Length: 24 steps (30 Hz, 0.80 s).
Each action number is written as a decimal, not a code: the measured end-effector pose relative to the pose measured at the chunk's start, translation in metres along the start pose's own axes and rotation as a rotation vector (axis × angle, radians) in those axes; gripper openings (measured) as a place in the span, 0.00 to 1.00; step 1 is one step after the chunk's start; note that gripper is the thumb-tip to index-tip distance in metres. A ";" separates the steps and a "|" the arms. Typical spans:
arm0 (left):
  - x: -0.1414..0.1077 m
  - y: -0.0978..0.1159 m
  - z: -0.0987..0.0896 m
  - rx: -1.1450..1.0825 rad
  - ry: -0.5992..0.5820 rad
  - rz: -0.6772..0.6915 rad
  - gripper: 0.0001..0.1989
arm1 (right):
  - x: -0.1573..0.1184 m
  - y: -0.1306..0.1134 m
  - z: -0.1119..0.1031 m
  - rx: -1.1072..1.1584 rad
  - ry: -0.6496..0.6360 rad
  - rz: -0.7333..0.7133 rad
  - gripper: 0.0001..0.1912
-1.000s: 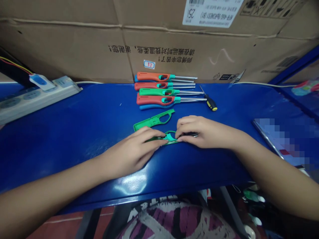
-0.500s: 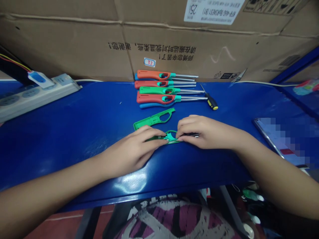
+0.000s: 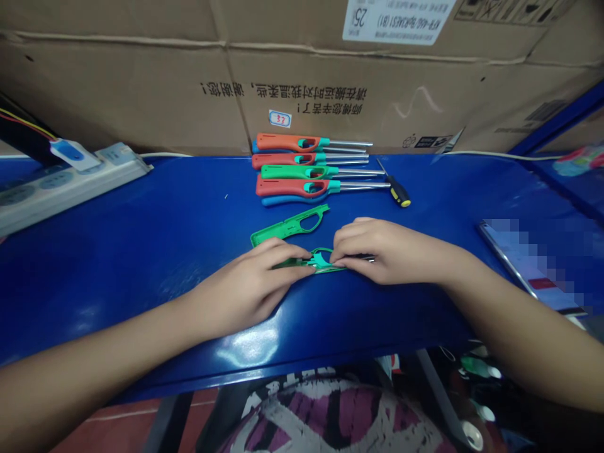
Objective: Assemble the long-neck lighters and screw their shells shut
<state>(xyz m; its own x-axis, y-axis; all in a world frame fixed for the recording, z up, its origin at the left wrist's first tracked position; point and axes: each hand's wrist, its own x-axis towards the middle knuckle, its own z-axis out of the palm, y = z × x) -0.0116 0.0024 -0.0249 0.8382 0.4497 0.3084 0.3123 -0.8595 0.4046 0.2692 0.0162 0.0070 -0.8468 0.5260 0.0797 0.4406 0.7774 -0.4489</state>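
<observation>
An opened long-neck lighter (image 3: 321, 260) with a green half-shell and a teal trigger lies on the blue table, partly covered by my hands. My left hand (image 3: 264, 274) is closed on its handle, thumb and fingertips beside the trigger. At the neck end, my right hand (image 3: 372, 250) pinches the lighter, and a bit of metal tube shows past the fingers. Just behind them rests the loose green shell half (image 3: 292, 224), its inner side up. Small parts under the fingers are hidden.
Several assembled long-neck lighters (image 3: 295, 186) lie stacked by the cardboard box (image 3: 155, 94). A black-and-yellow screwdriver (image 3: 400, 194) touches their tips. A power strip (image 3: 70, 179) sits at the left, a phone (image 3: 523, 264) at the right.
The whole view has shifted slightly. Both hands keep nearly the same hold on the opened lighter; nothing else has visibly moved.
</observation>
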 end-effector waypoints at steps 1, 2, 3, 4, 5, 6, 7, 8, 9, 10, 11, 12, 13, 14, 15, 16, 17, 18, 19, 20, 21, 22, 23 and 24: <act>0.000 0.000 0.000 0.004 0.002 0.002 0.19 | 0.000 0.000 0.000 -0.011 0.001 -0.001 0.09; 0.000 0.000 0.000 0.008 0.003 0.003 0.19 | 0.000 0.000 0.000 -0.022 0.002 -0.001 0.08; 0.000 0.000 0.000 0.012 0.005 0.005 0.19 | 0.000 0.000 0.001 -0.032 0.001 0.000 0.08; 0.000 0.000 0.000 0.013 0.005 0.006 0.19 | 0.000 -0.001 0.001 -0.039 -0.002 0.001 0.07; 0.000 0.000 0.000 0.014 0.005 0.006 0.19 | 0.001 -0.001 0.001 -0.044 -0.004 0.002 0.07; -0.001 0.000 0.000 0.014 0.002 0.006 0.19 | 0.001 -0.001 0.001 -0.049 -0.007 0.001 0.07; -0.001 0.000 0.000 0.015 0.000 0.006 0.19 | 0.001 -0.001 0.001 -0.054 -0.011 0.001 0.07; -0.001 0.000 0.000 0.016 -0.003 0.006 0.19 | 0.001 -0.001 0.001 -0.057 -0.013 0.001 0.07; -0.001 0.001 0.000 0.017 -0.006 0.006 0.19 | 0.001 -0.001 0.001 -0.058 -0.012 0.001 0.07; -0.001 0.001 0.000 0.020 -0.009 0.006 0.19 | 0.001 -0.001 0.001 -0.055 -0.010 -0.001 0.08; -0.001 0.001 -0.001 0.023 -0.010 0.007 0.19 | 0.001 -0.001 0.001 -0.050 -0.009 -0.001 0.08; -0.001 0.001 -0.001 0.027 -0.010 0.007 0.19 | 0.001 -0.001 0.001 -0.045 -0.007 0.000 0.08; -0.001 0.001 -0.001 0.031 -0.009 0.008 0.19 | 0.001 -0.001 0.001 -0.042 -0.008 0.002 0.08; -0.001 0.001 -0.001 0.036 -0.008 0.009 0.19 | 0.001 -0.001 0.001 -0.044 -0.010 0.002 0.08; 0.000 0.001 -0.001 0.040 -0.007 0.014 0.19 | 0.001 -0.002 0.001 -0.051 -0.015 0.002 0.08; 0.000 0.001 -0.001 0.042 -0.008 0.017 0.19 | 0.001 -0.002 0.002 -0.060 -0.021 0.001 0.08; 0.000 0.001 0.000 0.043 -0.010 0.021 0.19 | 0.001 -0.003 0.002 -0.070 -0.025 0.001 0.08; 0.001 0.001 0.000 0.043 -0.012 0.023 0.19 | 0.002 -0.003 0.002 -0.078 -0.028 0.001 0.08; 0.001 0.000 0.000 0.041 -0.013 0.024 0.19 | 0.002 -0.003 0.002 -0.081 -0.028 0.002 0.08; 0.001 0.000 0.000 0.040 -0.012 0.022 0.19 | 0.002 -0.004 0.002 -0.078 -0.024 0.002 0.09; 0.001 0.000 0.000 0.039 -0.011 0.019 0.19 | 0.002 -0.003 0.002 -0.070 -0.019 0.001 0.09; 0.001 0.000 0.000 0.039 -0.009 0.016 0.19 | 0.002 -0.003 0.002 -0.061 -0.012 -0.002 0.10; 0.000 0.000 0.000 0.040 -0.007 0.015 0.19 | 0.002 -0.003 0.002 -0.056 -0.009 -0.005 0.10; 0.000 0.000 0.000 0.042 -0.007 0.014 0.19 | 0.002 -0.003 0.002 -0.057 -0.008 -0.009 0.10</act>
<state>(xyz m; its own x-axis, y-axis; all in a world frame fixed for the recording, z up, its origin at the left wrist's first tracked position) -0.0113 0.0021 -0.0251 0.8459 0.4356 0.3077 0.3186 -0.8754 0.3635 0.2654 0.0142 0.0065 -0.8531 0.5162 0.0761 0.4490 0.8005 -0.3970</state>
